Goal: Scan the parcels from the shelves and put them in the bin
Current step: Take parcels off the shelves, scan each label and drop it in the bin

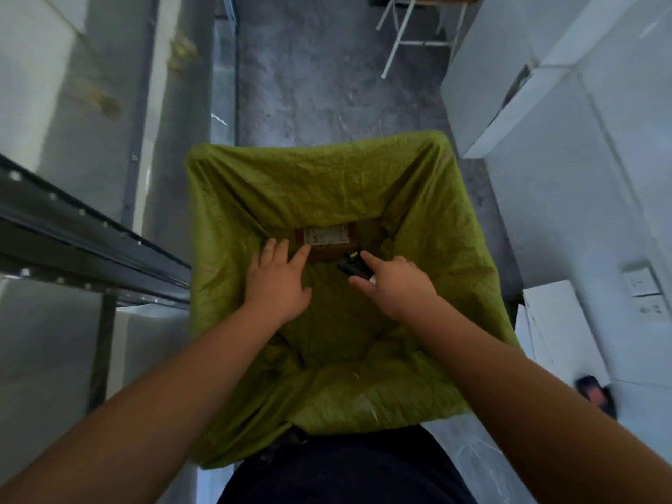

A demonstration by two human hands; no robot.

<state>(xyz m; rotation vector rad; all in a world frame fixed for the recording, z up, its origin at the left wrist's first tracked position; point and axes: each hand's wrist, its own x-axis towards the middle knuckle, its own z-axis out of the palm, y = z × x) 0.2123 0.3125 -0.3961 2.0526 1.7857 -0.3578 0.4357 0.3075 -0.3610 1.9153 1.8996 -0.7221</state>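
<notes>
A brown parcel [327, 243] with a white label lies at the bottom of the green-lined bin [454, 220]. The left hand [278, 281] hovers above it, fingers straight and holding nothing. The right hand [394, 285] grips a black scanner [351, 265]. A dark shelf rail [83, 234] runs at left

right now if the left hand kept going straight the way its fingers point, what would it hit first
Most likely the brown parcel with the white label, lying at the bottom of the green-lined bin. The left hand has its fingers straight, aimed at it. Depth is unclear, so they may already touch it.
</notes>
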